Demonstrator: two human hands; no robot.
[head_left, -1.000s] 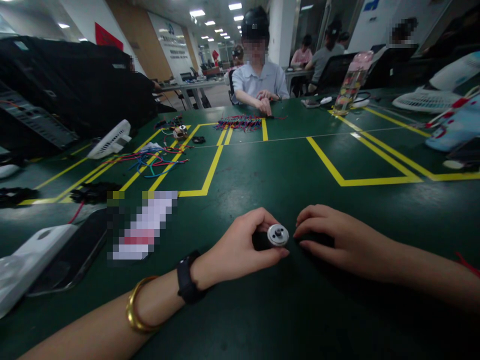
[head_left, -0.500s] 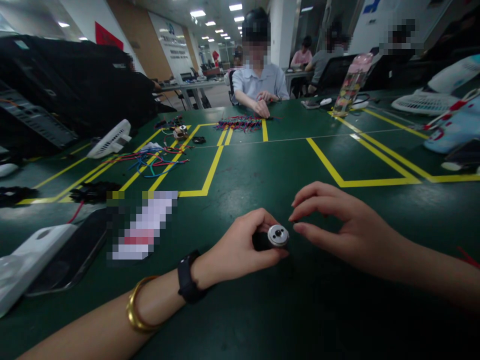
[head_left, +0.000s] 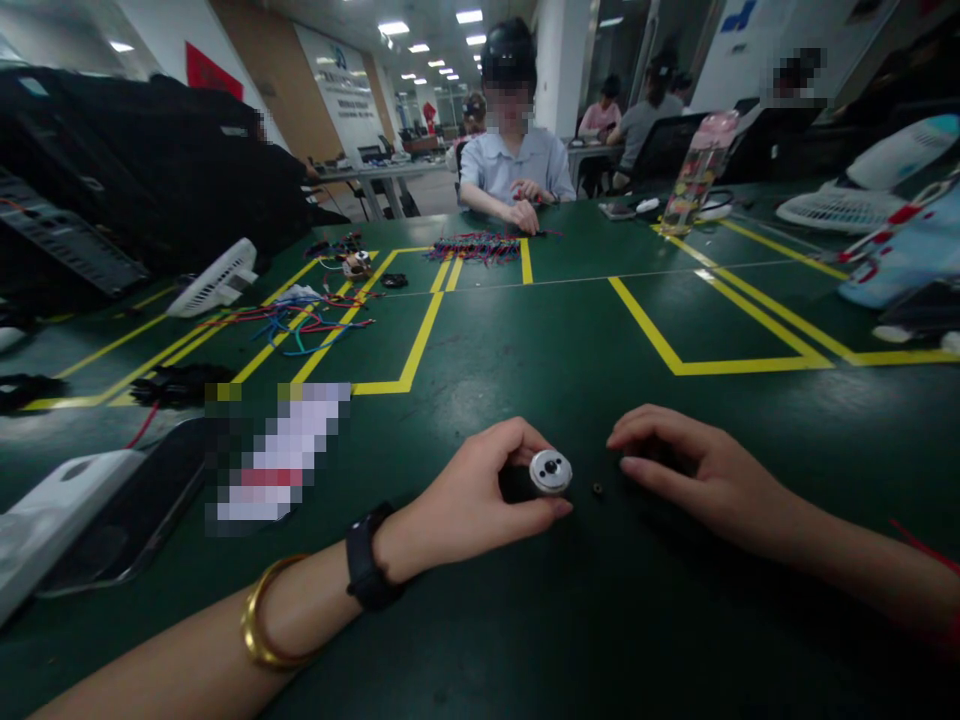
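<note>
My left hand (head_left: 480, 490) is wrapped around a small cylindrical motor (head_left: 551, 472), with thumb and fingers on its sides. Its silver end face points up towards me and shows a dark centre and small holes. On the table just right of the motor lies a tiny dark ring-like part (head_left: 598, 489). Beside that part rests my right hand (head_left: 690, 475), its thumb and fingers apart and nothing visible between them.
Left of my arm lie a blurred paper slip (head_left: 289, 455), a dark phone-like slab (head_left: 135, 515) and a white device (head_left: 67, 500). Beyond are loose coloured wires (head_left: 315, 325) and a white fan (head_left: 217, 280). Opposite, a person handles a wire bundle (head_left: 480, 246).
My right hand has moved right and down, away from the motor. The tiny dark part, earlier at its fingertips, now lies on the table. My left hand keeps its hold.
</note>
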